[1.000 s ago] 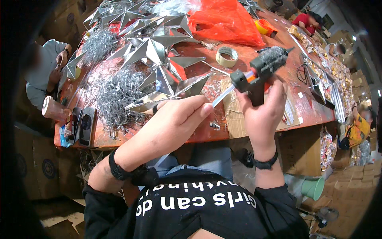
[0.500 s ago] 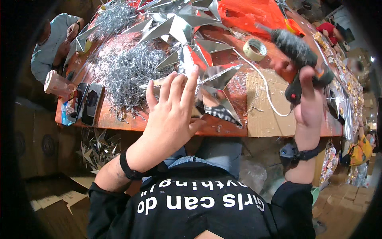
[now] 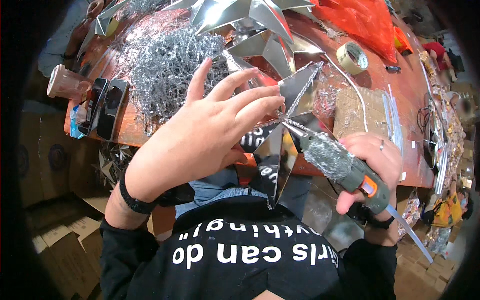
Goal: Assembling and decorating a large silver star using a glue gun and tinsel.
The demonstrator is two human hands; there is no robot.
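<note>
A mirrored silver star [image 3: 276, 159] is tilted up at the table's front edge, its lowest point hanging over my lap. My left hand [image 3: 195, 127] holds it from the left, fingers across its upper left arms and thumb lower down. Thin silver tinsel trim [image 3: 306, 91] runs along ridges of the star and meets near its centre. In my right hand [image 3: 374, 156] is a dark green hot glue gun [image 3: 330, 159], its body wrapped in clear film and a glue stick [image 3: 410, 235] sticking out behind. The gun's nozzle points at the star's centre, beside my left fingertips.
A heap of silver tinsel [image 3: 170, 70] lies left of the star. Beyond are more mirrored stars [image 3: 245, 15], a tape roll [image 3: 352, 57] and red plastic [image 3: 360, 25]. Cardboard [image 3: 352, 112], a white cord [image 3: 352, 86] and glue sticks [image 3: 392, 115] lie right; two phones [image 3: 113, 107] lie left.
The glue gun has swung down and left from the raised right hand, and its nozzle now sits at the star's centre. The star has turned and tipped toward me in my left hand.
</note>
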